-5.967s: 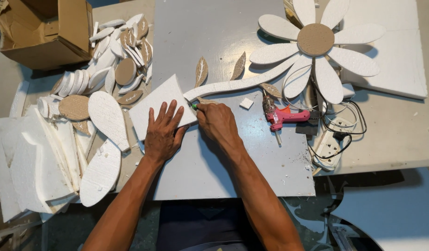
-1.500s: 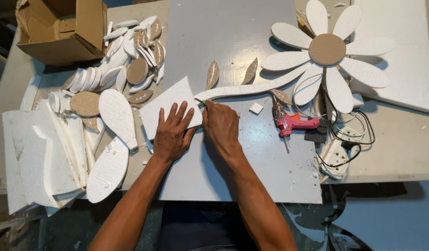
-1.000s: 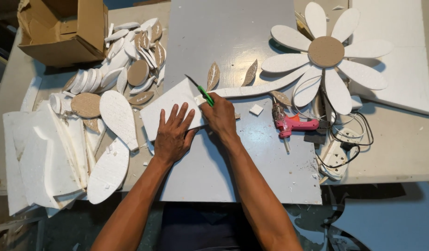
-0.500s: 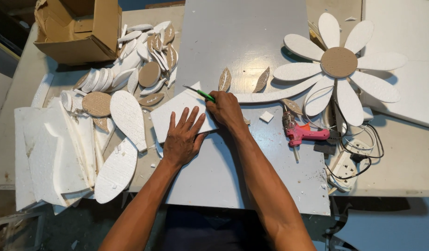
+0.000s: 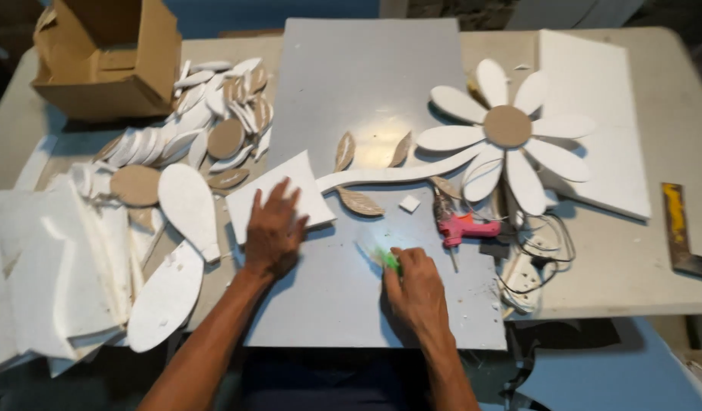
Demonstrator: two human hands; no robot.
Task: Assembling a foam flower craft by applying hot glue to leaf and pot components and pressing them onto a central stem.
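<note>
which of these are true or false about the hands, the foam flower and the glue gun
1. The left hand lies flat on a white foam piece. True.
2. The right hand holds the pink glue gun. False: it grips a green tool; the glue gun lies on the grey board.
3. The foam flower has a brown centre. True.
4. The cardboard box sits to the right of the flower. False: it is at the far left.

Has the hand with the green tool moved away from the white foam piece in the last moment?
Yes. The right hand with the green tool has pulled back toward the person, away from the white foam piece and the flower stem.
</note>
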